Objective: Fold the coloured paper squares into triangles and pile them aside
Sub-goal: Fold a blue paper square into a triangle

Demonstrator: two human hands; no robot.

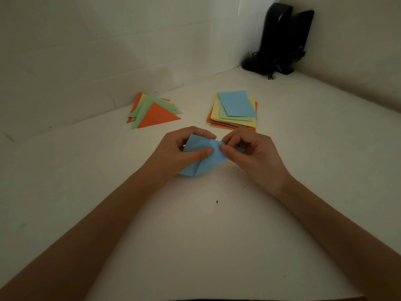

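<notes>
Left hand, right hand pinch blue paper — long axis near-left to far-right, 1 corner toward camera.

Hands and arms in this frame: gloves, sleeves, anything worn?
Nothing worn that shows. Left hand and right hand have no gloves and no visible rings. Forearms are uncovered to the frame edge: no sleeves, watch or bands. Thumbnails look short and plain.
</notes>
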